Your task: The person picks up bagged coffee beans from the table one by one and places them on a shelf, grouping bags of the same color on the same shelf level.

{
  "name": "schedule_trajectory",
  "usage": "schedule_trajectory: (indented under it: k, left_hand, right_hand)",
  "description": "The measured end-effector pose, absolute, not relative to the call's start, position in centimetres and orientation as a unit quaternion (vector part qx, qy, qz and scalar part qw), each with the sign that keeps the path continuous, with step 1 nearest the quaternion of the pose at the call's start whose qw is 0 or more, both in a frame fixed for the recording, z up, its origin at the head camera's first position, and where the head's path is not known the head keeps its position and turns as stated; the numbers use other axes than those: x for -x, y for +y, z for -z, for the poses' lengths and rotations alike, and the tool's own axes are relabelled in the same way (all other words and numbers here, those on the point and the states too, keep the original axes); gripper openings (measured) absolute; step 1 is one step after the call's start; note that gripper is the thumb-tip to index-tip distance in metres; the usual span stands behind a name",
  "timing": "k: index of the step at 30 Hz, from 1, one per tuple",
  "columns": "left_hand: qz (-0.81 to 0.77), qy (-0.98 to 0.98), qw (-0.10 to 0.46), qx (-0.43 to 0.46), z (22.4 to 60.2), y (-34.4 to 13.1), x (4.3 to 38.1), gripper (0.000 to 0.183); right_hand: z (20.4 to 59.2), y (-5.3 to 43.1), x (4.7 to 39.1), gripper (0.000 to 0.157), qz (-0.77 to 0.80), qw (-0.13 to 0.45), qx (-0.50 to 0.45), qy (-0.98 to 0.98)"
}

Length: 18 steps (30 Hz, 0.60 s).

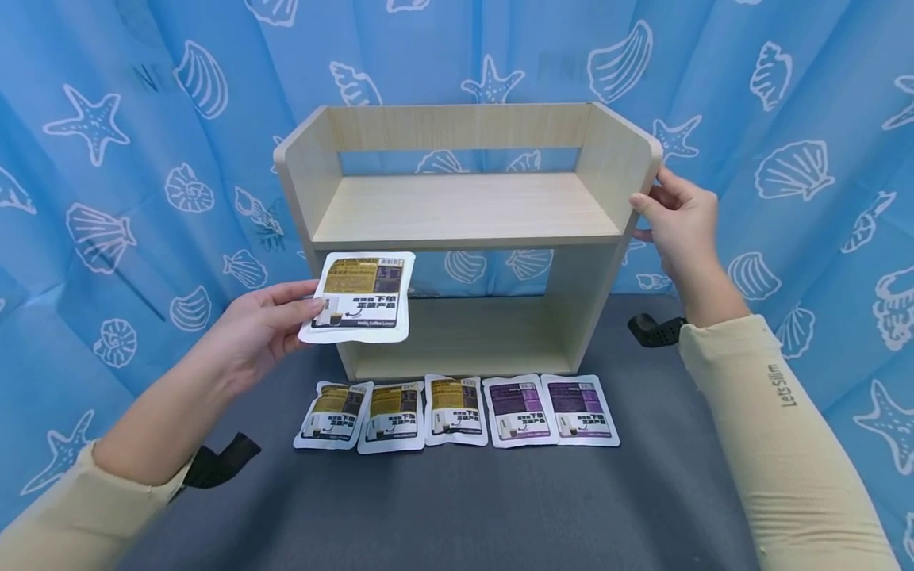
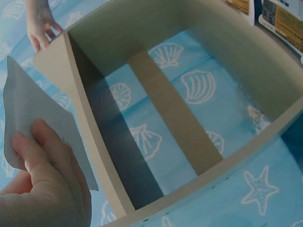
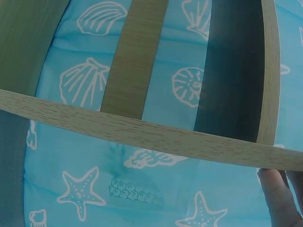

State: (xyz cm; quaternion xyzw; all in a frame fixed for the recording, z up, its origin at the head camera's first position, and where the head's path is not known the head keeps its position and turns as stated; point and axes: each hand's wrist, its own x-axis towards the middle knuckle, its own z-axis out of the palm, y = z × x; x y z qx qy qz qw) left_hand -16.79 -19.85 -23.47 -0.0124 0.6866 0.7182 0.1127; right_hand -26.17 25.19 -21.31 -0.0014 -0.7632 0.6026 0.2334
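My left hand (image 1: 246,333) pinches a flat white coffee packet (image 1: 360,295) with a gold-brown label, thumb on its front. It is held up before the left end of a pale wooden two-tier shelf (image 1: 467,208), overlapping the lower opening. In the left wrist view the packet's plain back (image 2: 35,104) shows, with fingers (image 2: 49,142) spread against it. My right hand (image 1: 684,226) grips the edge of the shelf's right side panel, its thumb in front and fingers partly hidden behind. The right wrist view shows fingertips (image 3: 274,187) at the panel's edge.
In front of the shelf lies a row of packets on the dark table (image 1: 457,507): three gold-brown ones (image 1: 393,416) to the left, two purple ones (image 1: 581,411) to the right. A blue curtain (image 1: 171,159) with white sea shapes hangs behind.
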Motion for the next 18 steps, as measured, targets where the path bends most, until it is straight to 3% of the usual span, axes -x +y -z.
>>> schedule_trajectory:
  k: [18]
  left_hand:
    - [-0.748, 0.655, 0.101, 0.030, 21.4, -18.7, 17.7, 0.061]
  right_hand:
    - [21.4, 25.2, 26.2, 0.051, -0.597, 0.234, -0.001, -0.768]
